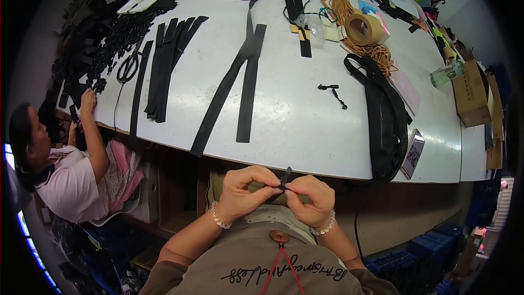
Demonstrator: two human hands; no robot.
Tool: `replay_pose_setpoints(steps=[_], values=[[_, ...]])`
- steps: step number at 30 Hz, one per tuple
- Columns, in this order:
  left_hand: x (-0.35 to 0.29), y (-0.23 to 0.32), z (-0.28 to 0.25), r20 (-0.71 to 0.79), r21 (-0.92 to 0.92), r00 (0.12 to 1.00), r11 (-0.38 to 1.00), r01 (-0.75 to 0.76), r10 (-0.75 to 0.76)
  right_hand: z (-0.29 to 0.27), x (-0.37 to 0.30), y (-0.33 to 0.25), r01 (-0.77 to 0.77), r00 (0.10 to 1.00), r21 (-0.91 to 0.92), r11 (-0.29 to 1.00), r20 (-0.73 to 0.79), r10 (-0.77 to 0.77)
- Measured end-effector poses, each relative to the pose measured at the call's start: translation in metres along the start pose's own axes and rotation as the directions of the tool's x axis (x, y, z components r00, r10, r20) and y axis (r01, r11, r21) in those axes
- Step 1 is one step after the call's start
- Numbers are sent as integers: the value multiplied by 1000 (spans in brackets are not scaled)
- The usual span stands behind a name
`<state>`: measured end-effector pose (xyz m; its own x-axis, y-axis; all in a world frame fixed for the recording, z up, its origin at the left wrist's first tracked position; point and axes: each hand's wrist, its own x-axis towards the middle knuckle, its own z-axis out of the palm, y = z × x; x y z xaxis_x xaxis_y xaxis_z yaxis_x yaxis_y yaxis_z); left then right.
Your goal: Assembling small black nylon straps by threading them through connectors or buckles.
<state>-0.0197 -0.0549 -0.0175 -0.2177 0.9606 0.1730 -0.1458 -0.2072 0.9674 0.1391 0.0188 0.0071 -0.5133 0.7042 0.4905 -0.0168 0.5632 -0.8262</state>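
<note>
Just off the front edge of the table, my left hand (250, 190) and my right hand (311, 199) meet in front of my chest. Both pinch a small black cord pull (286, 175) between thumb and fingertips; its top end sticks up and the fingers cover the rest. Two similar black pulls (339, 99) lie on the white table (305, 131) ahead of my right hand. Beyond my left hand, a long black zipper strip (218, 106) is spread with its two halves apart towards me.
A black bag (385, 125) and a phone (413, 154) lie at the right, near a tape roll (364, 28) and brown cord (341, 8). More black strips (164, 76) and scissors (128, 69) are at the left, where a co-worker (71, 180) sits handling black pieces.
</note>
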Motion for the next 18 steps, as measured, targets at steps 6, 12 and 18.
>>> replay_pose_setpoints(steps=[6, 12, 18], values=[[-1, 0, 0, -9, -211, 978, 956, 203, -209, -7, -10, 8, -92, 994, 43, 995, 55, 89], [10, 21, 14, -78, -353, 948, 898, 262, -308, -2, 1, 3, -446, 895, 369, 815, 210, 394], [19, 24, 12, -79, -183, 970, 960, 213, -230, 7, 7, 9, -362, 929, 465, 808, 106, 355]])
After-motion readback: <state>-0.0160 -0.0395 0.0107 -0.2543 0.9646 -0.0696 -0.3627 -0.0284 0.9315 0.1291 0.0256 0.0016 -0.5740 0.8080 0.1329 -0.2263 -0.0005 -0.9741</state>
